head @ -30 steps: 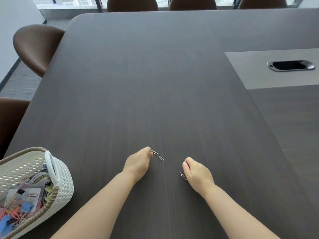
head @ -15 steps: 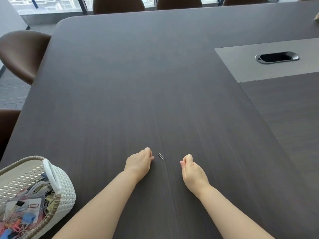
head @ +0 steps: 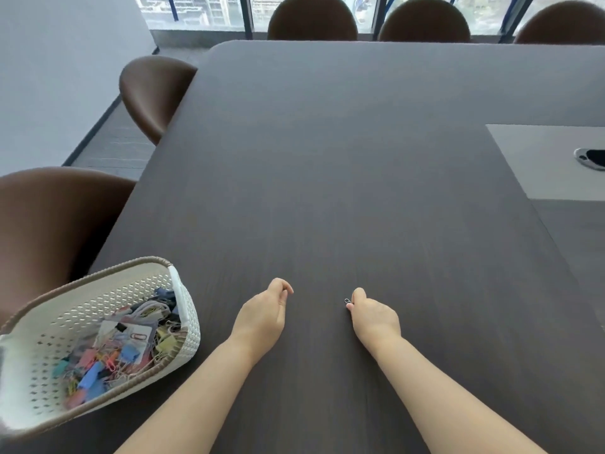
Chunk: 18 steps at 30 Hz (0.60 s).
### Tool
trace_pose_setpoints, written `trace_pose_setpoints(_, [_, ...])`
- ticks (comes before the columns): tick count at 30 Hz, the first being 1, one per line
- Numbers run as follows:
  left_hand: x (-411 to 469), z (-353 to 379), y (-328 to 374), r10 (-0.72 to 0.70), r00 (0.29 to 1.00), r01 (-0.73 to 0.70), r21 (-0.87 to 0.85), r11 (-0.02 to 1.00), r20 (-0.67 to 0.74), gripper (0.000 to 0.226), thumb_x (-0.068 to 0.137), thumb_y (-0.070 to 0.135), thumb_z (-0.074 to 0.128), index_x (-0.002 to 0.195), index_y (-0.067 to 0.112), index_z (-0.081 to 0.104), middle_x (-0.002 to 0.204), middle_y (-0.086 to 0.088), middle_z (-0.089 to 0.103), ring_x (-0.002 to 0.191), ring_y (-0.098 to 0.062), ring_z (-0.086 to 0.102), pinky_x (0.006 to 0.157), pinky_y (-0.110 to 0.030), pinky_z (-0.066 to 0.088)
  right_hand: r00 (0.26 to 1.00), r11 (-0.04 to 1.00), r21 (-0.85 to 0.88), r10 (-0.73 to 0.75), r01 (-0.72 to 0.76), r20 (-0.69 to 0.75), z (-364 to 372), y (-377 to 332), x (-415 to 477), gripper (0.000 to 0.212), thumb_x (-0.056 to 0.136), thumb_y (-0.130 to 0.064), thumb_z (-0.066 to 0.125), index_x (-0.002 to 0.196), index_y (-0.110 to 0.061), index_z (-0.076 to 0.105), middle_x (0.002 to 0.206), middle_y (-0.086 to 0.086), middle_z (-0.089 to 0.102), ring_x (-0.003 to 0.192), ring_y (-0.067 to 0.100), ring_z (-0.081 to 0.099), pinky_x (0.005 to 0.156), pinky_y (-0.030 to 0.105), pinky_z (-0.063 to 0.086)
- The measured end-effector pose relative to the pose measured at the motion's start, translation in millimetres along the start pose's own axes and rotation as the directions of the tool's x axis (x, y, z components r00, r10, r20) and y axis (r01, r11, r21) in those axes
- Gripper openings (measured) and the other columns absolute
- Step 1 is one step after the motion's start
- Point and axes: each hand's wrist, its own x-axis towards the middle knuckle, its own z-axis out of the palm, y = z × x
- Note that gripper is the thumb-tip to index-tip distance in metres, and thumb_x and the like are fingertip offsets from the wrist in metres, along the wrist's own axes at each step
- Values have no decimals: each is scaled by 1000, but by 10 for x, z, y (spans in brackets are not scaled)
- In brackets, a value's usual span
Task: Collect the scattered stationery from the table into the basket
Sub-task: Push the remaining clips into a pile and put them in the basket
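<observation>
Left hand: the left hand (head: 262, 317) hovered low over the dark tabletop (head: 343, 178), fingers curled loosely inward with thumb and forefinger close together; whether anything lay between them could not be told.
Right hand: the right hand (head: 373, 317) was closed in a pinch, thumb and forefinger gripping a small silver paper clip (head: 348, 302) at its left edge.
Paper clip: it stuck out from the right fingertips, just above the wood, between the two hands and nearer the right one.
Basket: a white perforated basket (head: 188, 326) with a brown woven rim sat at the tabletop's near left corner, left of the left forearm and apart from it.
Basket contents: a heap of coloured binder clips (head: 95, 371), loose paper clips and a small clear packet (head: 127, 335) lay inside, piled toward the near side.
Surroundings: brown chairs (head: 59, 224) stood along the left and far edges; a grey inset panel (head: 537, 158) with an oval cable port (head: 591, 158) showed at far right.
</observation>
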Motion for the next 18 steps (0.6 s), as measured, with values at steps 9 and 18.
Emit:
trace_pose_setpoints(9, [-346,-637,-209,60,954,-64,-3,998,-294,21,98,31,25,83,22,37,52,8,37,53,-16,40,52,-29,27,1000,991,-130,22,-19,22,-34,-276,-14,8,101,-19,25,101,-13,29,77,-2,56,75,26,56,62,29,37])
trace_pose_setpoints(18, [-913,-1378,-1240,-166,891,229,101,968,-423,28,97,36,30,80,16,38,58,7,43,59,-22,46,55,-31,29,770,667,391,-497,634,-401,-454,-1999,-826,13,99,-25,30,90,-17,27,56,-9,37,51,17,36,52,31,28])
